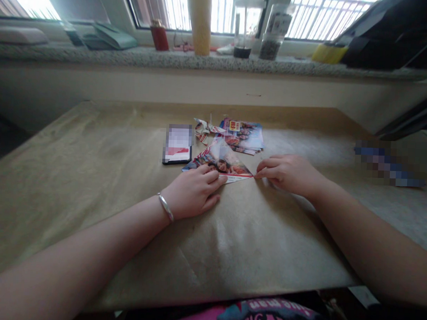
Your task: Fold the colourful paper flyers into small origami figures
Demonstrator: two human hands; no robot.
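A glossy printed sheet of paper (230, 161), folded into a triangle, lies on the table in front of me. My left hand (194, 193), with a silver bangle at the wrist, rests on its left part with the fingers stretched out, covering some of the lower edge. At the sheet's right corner, my right hand (286, 173) has its thumb and fingertips closed on the tip. Just behind the triangle lie a crumpled or folded paper piece (204, 130) and a stack of printed leaflets (247, 135). A phone (178, 145) lies left of them, its screen blurred.
The table (104, 175) has a tan cover. Beyond it, a stone windowsill (133, 59) carries a red bottle (159, 35), a tall yellow cylinder (199, 24), clear containers (273, 33) and a dark bag (382, 40). A blurred blue item (388, 164) lies at the right.
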